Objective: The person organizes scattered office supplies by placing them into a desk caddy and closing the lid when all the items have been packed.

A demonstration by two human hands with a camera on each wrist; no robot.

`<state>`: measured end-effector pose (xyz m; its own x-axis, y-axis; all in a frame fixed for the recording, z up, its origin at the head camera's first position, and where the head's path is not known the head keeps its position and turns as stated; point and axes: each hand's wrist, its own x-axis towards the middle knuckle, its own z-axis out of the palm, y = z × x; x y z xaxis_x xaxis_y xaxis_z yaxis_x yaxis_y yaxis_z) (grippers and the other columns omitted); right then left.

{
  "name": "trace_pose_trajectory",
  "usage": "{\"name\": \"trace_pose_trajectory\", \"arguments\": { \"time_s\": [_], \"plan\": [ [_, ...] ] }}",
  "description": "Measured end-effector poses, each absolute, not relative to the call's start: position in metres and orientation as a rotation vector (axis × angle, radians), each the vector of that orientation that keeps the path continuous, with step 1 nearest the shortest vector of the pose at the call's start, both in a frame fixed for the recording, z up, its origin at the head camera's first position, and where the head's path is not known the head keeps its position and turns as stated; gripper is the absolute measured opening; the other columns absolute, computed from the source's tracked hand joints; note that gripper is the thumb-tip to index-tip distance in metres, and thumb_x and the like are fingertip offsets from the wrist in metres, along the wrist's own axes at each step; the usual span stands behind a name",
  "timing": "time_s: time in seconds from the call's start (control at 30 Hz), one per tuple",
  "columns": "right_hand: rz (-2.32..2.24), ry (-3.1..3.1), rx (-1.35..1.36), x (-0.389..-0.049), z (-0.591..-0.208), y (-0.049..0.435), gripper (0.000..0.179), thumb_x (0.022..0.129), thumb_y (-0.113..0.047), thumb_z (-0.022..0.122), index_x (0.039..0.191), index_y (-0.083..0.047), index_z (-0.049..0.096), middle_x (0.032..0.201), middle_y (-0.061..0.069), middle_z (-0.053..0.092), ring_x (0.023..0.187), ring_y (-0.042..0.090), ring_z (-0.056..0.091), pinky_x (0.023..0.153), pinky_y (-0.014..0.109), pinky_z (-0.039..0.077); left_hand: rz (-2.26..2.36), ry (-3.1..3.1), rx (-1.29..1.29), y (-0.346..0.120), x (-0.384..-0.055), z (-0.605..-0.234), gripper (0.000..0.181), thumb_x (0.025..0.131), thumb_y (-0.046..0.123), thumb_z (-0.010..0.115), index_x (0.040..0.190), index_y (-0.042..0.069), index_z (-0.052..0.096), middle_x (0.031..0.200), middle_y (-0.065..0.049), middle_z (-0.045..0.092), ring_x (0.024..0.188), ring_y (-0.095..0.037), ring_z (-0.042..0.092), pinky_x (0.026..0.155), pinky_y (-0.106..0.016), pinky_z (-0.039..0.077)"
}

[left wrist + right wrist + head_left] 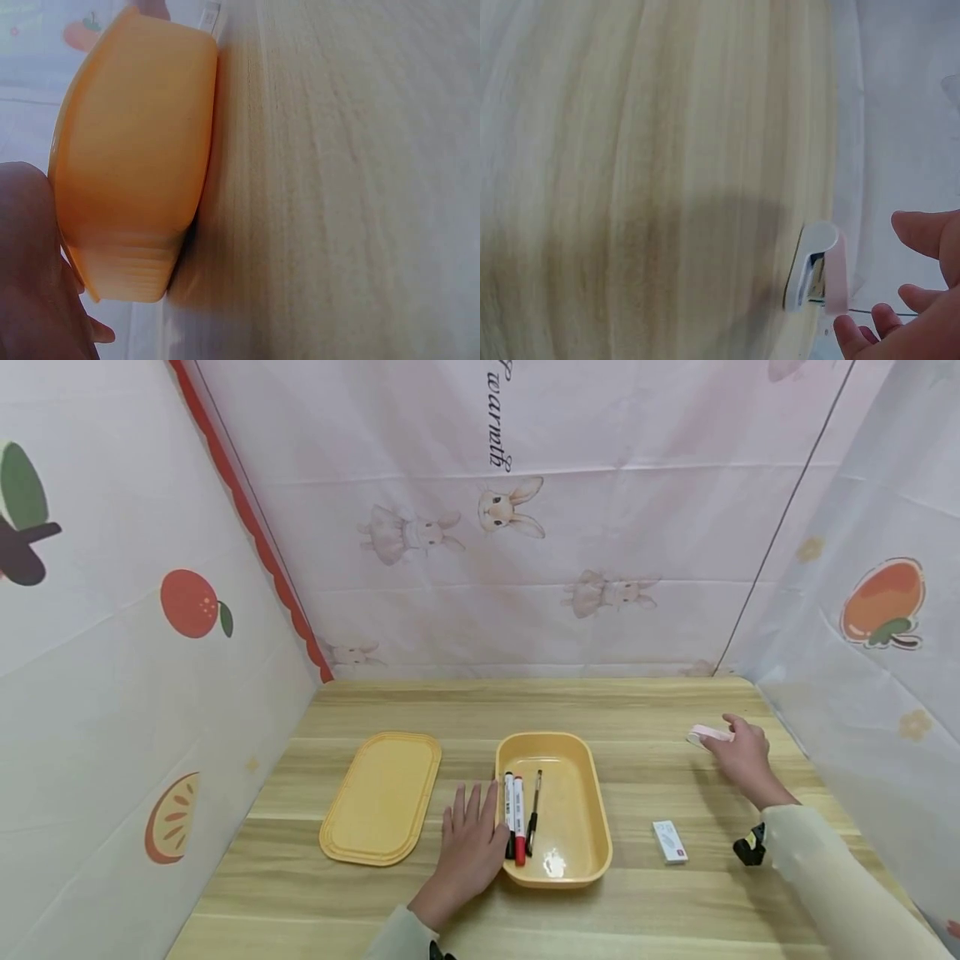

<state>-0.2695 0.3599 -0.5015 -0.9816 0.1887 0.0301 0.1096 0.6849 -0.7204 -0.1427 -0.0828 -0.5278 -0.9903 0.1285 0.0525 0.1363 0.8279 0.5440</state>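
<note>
A pink and white stapler point(705, 733) is at the right of the table, with my right hand point(744, 762) beside it. In the right wrist view the thumb and fingers point(849, 334) are spread apart, one fingertip right at the pink end of the stapler point(835, 277). My left hand point(471, 842) lies along the left side of a yellow plastic box point(573, 802), fingers straight and touching its rim. Inside that box, along its left side, are a black marker point(509, 810), a red marker point(519, 818) and a black pen point(534, 818).
A flat yellow lid point(382, 797) lies left of the box. To the right of the box there is a small white carton point(670, 842). Printed cloth walls point(562, 527) enclose the wooden table point(637, 702) at the back and both sides.
</note>
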Motion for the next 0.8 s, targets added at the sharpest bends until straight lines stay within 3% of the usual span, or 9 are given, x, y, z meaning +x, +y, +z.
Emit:
{"name": "trace_pose_trajectory", "arguments": {
  "time_s": [0.47, 0.8],
  "plan": [
    [1.111, -2.834, -0.224, -0.288, -0.523, 0.368, 0.076, 0.100, -0.027, 0.058, 0.152, 0.014, 0.022, 0.142, 0.053, 0.022, 0.123, 0.064, 0.032, 0.098, 0.069, 0.036, -0.881, -2.958, -0.230, -0.083, -0.143, -0.531, 0.062, 0.105, 0.034, 0.041, 0.162, 0.021, 0.022, 0.167, -0.018, 0.022, 0.155, -0.041, 0.004, 0.118, -0.069, 0.007],
    [1.142, -2.828, -0.184, -0.290, -0.530, 0.373, 0.069, 0.103, -0.023, 0.054, 0.148, 0.020, 0.025, 0.139, 0.050, 0.033, 0.124, 0.060, 0.040, 0.101, 0.067, 0.039, -0.857, -3.000, -0.218, -0.083, -0.144, -0.531, 0.062, 0.106, 0.037, 0.038, 0.163, 0.022, 0.019, 0.168, -0.016, 0.019, 0.156, -0.039, 0.000, 0.120, -0.068, 0.006]
  ]
}}
